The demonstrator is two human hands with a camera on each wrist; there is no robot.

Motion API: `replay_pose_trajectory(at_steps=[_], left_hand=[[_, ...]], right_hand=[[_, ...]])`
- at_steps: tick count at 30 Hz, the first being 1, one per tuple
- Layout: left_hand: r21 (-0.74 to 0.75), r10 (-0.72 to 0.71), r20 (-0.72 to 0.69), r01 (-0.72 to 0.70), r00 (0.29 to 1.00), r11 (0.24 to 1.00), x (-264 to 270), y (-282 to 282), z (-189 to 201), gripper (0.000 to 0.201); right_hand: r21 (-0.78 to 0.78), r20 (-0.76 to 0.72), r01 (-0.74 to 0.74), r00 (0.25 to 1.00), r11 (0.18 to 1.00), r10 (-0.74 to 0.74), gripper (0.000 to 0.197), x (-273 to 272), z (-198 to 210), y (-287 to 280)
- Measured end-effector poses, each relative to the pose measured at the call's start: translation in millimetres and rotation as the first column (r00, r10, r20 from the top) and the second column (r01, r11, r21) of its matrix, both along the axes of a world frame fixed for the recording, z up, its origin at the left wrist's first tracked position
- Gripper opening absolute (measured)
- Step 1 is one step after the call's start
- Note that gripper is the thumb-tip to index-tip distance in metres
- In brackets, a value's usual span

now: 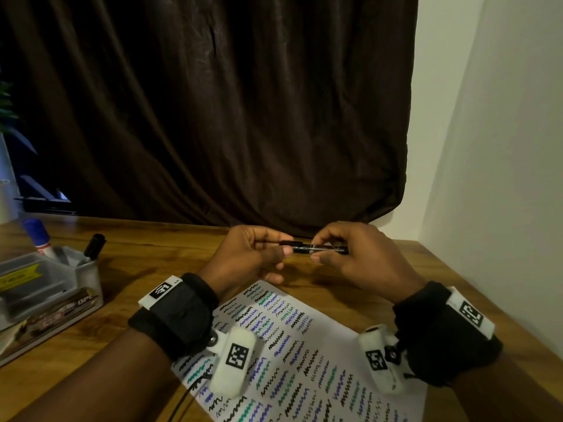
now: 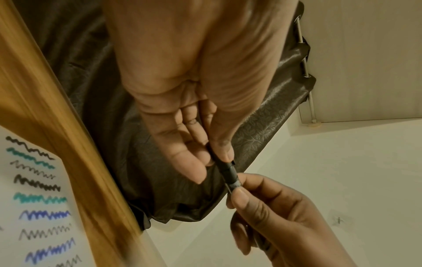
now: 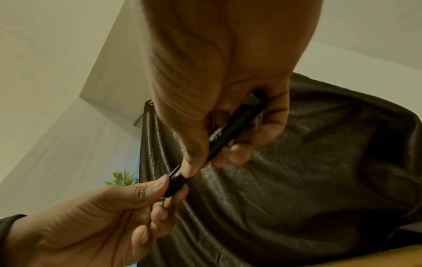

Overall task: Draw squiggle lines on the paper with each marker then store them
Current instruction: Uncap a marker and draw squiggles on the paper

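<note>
A slim black marker (image 1: 323, 249) lies level in the air above the table's far edge, held between both hands. My left hand (image 1: 281, 248) pinches its black cap (image 2: 226, 168) between thumb and fingers. My right hand (image 1: 316, 252) grips the barrel (image 3: 230, 131), thumb near the cap joint and fingers curled under. The cap (image 3: 175, 184) sits on the barrel's left end; how fully it is seated I cannot tell. The white paper (image 1: 304, 360), covered with black, blue and teal squiggles, lies under my wrists.
A grey plastic container (image 1: 88, 275) at the left holds a blue-capped marker (image 1: 38, 236) and a black marker (image 1: 94, 248); it rests on a flat box (image 1: 54, 318). A dark curtain (image 1: 213, 117) hangs behind the wooden table (image 1: 158, 248). A white wall (image 1: 487, 147) stands at the right.
</note>
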State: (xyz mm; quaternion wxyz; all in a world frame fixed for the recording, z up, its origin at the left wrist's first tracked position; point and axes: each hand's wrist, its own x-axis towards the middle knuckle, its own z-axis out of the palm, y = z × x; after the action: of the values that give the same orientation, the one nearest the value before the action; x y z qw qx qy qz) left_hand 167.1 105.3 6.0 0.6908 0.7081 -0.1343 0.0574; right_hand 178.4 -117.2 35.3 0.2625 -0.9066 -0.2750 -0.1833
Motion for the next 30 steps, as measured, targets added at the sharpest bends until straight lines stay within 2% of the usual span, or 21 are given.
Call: replay_pose_trajectory(at_steps=[5,9,12,16,20,24,27,30], left_hand=[[0.03,-0.025,0.025,0.024,0.999,0.999,-3,0,2,0.025],[0.076,-0.041,0.03,0.039,0.999,0.996,-4,-2,3,0.024],[0.09,-0.028,0.01,0.027,1.0,0.996,-7,-3,4,0.016],[0.109,-0.011,-0.05,0.017,0.999,0.994,-8,-3,4,0.018],[0.112,-0.038,-0.018,0.04,0.999,0.993,-11,-5,5,0.016],[0.134,-0.05,0.026,0.046,0.998,0.99,-12,-9,5,0.014],[0.156,-0.069,0.052,0.06,0.996,0.986,-13,-10,6,0.014],[0.159,-0.085,0.066,0.074,0.994,0.984,-13,-10,7,0.012]], right_hand=[[-0.082,-0.072,-0.021,0.997,0.996,0.015,0.027,-1,-1,2],[-0.095,-0.001,0.011,1.0,0.995,-0.011,0.02,-1,1,2],[-0.1,0.036,0.001,0.999,0.995,0.003,0.019,-5,3,2],[-0.099,0.116,0.018,0.993,0.995,-0.007,0.021,-6,3,2],[-0.174,0.127,0.05,0.992,0.983,-0.028,0.02,-6,2,2],[-0.183,0.049,-0.052,0.997,0.982,0.062,0.038,-6,-1,6],[-0.173,-0.011,-0.106,0.994,0.979,0.105,0.029,-6,-1,8],[-0.18,0.015,-0.117,0.992,0.977,0.122,0.03,-6,-1,6]])
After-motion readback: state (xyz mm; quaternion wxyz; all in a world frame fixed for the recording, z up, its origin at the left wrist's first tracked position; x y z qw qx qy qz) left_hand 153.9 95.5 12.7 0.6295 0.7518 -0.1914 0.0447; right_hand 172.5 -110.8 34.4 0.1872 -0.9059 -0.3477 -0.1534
